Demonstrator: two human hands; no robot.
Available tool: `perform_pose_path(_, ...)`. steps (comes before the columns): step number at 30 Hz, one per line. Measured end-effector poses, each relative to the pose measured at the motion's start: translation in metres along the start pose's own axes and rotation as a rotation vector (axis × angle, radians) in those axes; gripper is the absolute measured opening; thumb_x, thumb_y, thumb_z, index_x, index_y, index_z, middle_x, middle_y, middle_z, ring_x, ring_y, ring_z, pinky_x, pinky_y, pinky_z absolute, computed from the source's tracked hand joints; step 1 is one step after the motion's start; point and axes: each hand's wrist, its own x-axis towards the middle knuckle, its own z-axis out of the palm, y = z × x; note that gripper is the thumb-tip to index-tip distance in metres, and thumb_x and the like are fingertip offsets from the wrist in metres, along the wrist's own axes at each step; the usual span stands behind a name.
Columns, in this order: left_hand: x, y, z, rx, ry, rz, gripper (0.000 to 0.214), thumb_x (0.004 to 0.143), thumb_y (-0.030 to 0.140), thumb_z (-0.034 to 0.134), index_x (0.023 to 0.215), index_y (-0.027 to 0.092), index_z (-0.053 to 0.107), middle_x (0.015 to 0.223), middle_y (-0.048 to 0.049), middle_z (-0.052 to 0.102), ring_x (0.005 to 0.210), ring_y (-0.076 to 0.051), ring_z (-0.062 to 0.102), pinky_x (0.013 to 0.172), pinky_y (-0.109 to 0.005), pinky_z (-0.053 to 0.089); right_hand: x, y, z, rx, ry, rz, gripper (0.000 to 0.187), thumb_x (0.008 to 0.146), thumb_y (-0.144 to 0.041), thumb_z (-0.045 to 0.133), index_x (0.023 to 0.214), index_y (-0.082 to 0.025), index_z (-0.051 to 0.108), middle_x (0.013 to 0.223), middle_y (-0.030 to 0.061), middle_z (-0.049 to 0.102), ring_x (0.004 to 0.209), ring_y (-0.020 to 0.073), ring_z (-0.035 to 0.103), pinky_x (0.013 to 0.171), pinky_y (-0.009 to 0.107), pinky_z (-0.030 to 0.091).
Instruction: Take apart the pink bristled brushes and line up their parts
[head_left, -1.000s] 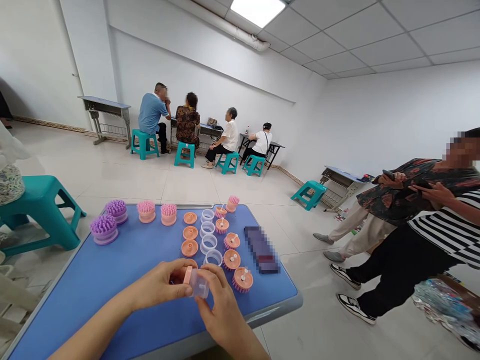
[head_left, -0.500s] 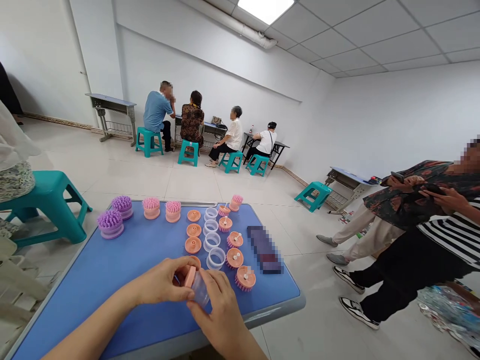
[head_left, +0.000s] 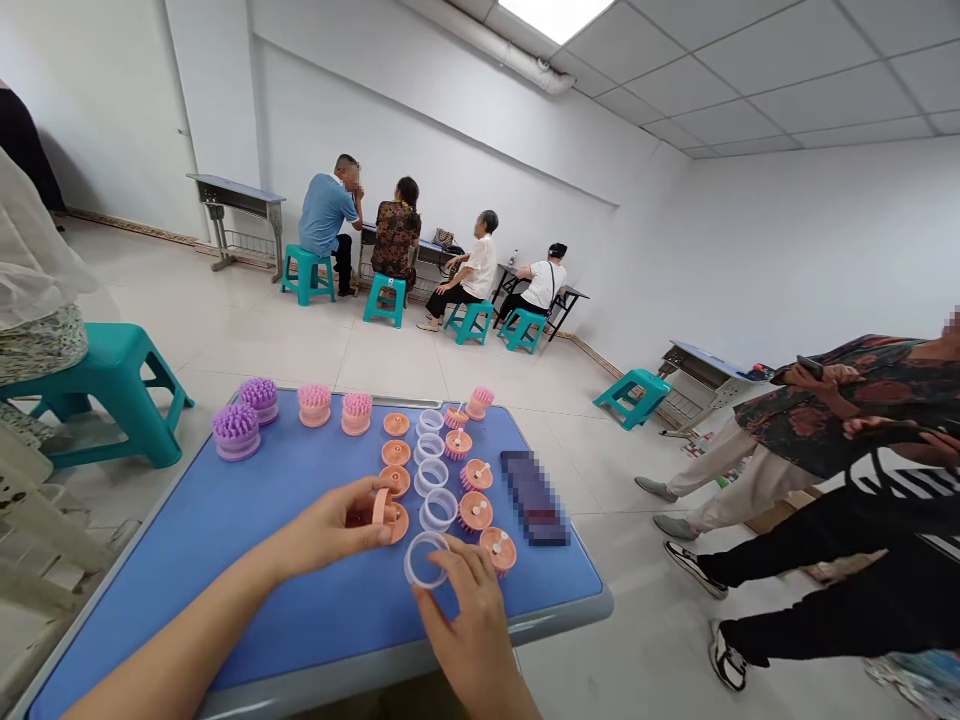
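My left hand (head_left: 336,524) pinches a round orange cap (head_left: 380,508) on edge between thumb and fingers, just over a column of similar flat orange caps (head_left: 395,453). My right hand (head_left: 471,600) has thumb and fingers around a clear plastic ring-shaped cup (head_left: 409,572) at the near end of a row of such clear cups (head_left: 439,511). To their right runs a line of orange brush heads (head_left: 475,511), bristles down, each with a small white piece on its face. Whether the held cup touches the table is unclear.
Purple bristle brushes (head_left: 236,432) and pink ones (head_left: 356,414) stand along the far side of the blue table (head_left: 300,640). A dark, blurred flat object (head_left: 534,495) lies at the right. Teal stools (head_left: 112,375) and several people are around the room.
The orange cap and clear cup, close together before, are now apart. My right hand has moved right and nearer with the cup; the left keeps the cap. The view has shifted slightly.
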Motion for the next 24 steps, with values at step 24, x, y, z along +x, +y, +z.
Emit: perform_pose_path(24,-0.001,0.001,-0.012,-0.082,0.084,-0.002,0.051,0.061,0.034,0.074,0.104,0.02,0.052,0.092,0.0005,0.056,0.081,-0.014,0.052,0.067,-0.022,0.044,-0.018,0.029,0.008,-0.075,0.015,0.126,0.018,0.085,-0.03,0.045,0.085,-0.02,0.06,0.097,0.01,0.064,0.064,0.0162,0.063,0.051,0.025,0.051)
